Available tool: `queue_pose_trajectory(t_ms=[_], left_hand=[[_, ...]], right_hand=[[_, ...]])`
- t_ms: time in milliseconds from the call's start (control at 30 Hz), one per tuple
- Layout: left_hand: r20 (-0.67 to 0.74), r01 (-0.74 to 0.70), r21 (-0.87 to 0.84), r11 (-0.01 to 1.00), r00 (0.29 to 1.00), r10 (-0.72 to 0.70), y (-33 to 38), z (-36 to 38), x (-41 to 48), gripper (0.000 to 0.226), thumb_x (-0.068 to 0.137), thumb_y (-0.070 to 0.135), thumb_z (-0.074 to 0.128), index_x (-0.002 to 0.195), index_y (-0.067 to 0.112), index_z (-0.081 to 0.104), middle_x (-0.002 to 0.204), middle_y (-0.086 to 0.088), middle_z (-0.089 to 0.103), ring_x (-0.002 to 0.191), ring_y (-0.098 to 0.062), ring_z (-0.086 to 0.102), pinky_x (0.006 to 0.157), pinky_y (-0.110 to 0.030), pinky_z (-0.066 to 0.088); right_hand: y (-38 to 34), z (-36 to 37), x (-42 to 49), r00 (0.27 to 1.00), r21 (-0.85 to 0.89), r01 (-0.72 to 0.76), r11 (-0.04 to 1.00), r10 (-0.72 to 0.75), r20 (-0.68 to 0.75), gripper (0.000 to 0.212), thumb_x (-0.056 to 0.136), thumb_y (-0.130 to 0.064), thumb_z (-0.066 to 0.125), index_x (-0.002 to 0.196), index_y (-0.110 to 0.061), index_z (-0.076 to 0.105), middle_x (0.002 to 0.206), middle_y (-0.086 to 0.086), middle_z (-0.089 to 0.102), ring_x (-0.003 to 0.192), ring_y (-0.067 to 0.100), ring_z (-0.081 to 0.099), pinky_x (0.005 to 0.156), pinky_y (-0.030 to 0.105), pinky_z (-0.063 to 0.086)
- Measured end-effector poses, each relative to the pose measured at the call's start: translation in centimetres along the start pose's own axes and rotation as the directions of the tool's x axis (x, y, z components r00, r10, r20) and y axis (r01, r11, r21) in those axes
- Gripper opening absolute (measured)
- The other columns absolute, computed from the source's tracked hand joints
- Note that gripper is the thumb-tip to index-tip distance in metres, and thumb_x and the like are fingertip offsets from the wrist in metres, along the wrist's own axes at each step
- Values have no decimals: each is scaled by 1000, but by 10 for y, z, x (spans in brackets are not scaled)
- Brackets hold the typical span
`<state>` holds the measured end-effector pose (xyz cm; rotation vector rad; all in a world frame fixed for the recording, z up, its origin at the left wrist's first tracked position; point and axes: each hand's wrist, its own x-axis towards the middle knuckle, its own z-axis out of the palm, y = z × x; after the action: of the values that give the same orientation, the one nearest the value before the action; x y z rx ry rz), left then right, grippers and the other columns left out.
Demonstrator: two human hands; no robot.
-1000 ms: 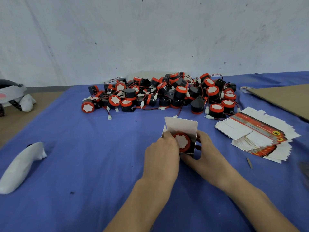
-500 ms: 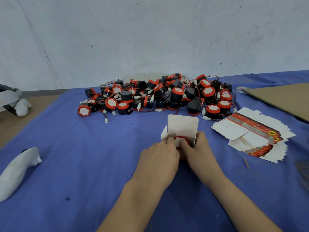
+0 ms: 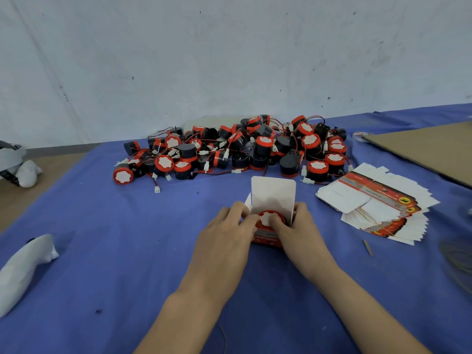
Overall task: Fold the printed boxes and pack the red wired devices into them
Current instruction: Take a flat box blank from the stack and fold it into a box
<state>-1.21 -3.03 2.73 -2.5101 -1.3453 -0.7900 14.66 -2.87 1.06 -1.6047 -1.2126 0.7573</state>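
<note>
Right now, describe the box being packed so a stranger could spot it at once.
On the blue cloth, look between the pile of devices and the person, beside the flat box stack. The box stands there, gripped by the left hand and right hand, a device inside. It alone is folded up, its white flap raised.

I log a creased blue cloth (image 3: 102, 251) over the table, with a dark spot (image 3: 98, 311) at lower left. A scuffed white wall (image 3: 229, 60) stands behind. At the left edge a white moulded plastic piece (image 3: 23, 267) lies on the cloth. Farther back, a grey-and-white strapped device (image 3: 18, 167) sits on a bare brown surface (image 3: 56, 162). At right a brown cardboard sheet (image 3: 429, 149) lies flat, with a tape roll (image 3: 360, 136) at its far corner. A thin sliver (image 3: 368, 247) lies on the cloth; I cannot tell its material.
</note>
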Motion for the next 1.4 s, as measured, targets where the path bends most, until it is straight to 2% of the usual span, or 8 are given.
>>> queue_pose_trajectory(t_ms=[200, 333, 400, 500, 767, 933, 1200, 1400], left_hand=[[-59, -57, 53, 997, 996, 61, 2, 4, 5, 49, 68, -5, 81, 110, 18, 69, 98, 4, 64, 92, -21, 59, 72, -30, 54], [-74, -54, -6, 999, 996, 54, -2, 5, 10, 32, 79, -1, 77, 106, 15, 72, 96, 5, 69, 95, -23, 60, 77, -34, 55], [-95, -63, -19, 998, 994, 61, -5, 4, 13, 15, 88, 8, 74, 102, 14, 74, 94, 5, 70, 93, -22, 59, 77, -35, 55], [-114, -61, 14, 998, 992, 62, -6, 5, 17, 8, 87, 14, 76, 95, 16, 75, 90, 6, 70, 90, -22, 60, 77, -36, 54], [-135, -17, 92, 996, 990, 30, -4, 13, 22, 37, 60, 4, 92, 88, 21, 75, 87, 5, 64, 87, -22, 58, 69, -31, 48], [-103, -5, 113, 994, 995, 17, 0, 12, 26, 39, 55, 1, 90, 86, 19, 76, 82, 4, 68, 82, -26, 62, 66, -35, 49], [11, 52, 159, 986, 998, -55, 5, 7, 24, 37, 84, 10, 68, 114, 31, 65, 95, 11, 70, 100, -19, 54, 76, -27, 24], [21, 53, 199, 979, 998, -58, 7, 7, 23, 45, 90, 12, 54, 128, 38, 53, 94, 11, 69, 92, -15, 50, 75, -28, 23]], right_hand=[[0, 0, -1, 1000, -41, 3, 999, -3, -1, 21, 94, -39, 57, 101, -23, 45, 108, 0, 59, 100, 22, 59, 88, 49, 52], [1, -2, 0, 1000, -59, 15, 998, -15, 12, 20, 94, -40, 57, 98, -26, 44, 108, -1, 59, 101, 22, 59, 89, 49, 52], [2, -3, 0, 1000, -65, 18, 998, -16, 23, 20, 94, -41, 56, 98, -26, 43, 109, 0, 58, 101, 22, 59, 89, 49, 52], [2, -4, 0, 999, -62, 19, 998, -17, 31, 22, 94, -41, 56, 102, -24, 45, 111, 0, 58, 103, 23, 58, 90, 49, 52], [1, -4, -2, 998, -71, 48, 996, -44, 49, 27, 95, -41, 57, 107, -19, 46, 112, 3, 58, 104, 25, 58, 91, 50, 51], [3, -4, 0, 998, -63, 49, 997, -46, 50, 29, 95, -42, 57, 111, -20, 46, 115, 2, 58, 107, 24, 58, 93, 48, 52], [4, -4, -1, 997, -67, 59, 996, -56, 45, 26, 96, -42, 58, 108, -22, 46, 112, 1, 58, 104, 22, 59, 90, 47, 53], [4, -4, -1, 997, -75, 65, 995, -61, 44, 24, 95, -42, 56, 106, -24, 46, 110, -1, 57, 102, 20, 59, 89, 47, 53]])
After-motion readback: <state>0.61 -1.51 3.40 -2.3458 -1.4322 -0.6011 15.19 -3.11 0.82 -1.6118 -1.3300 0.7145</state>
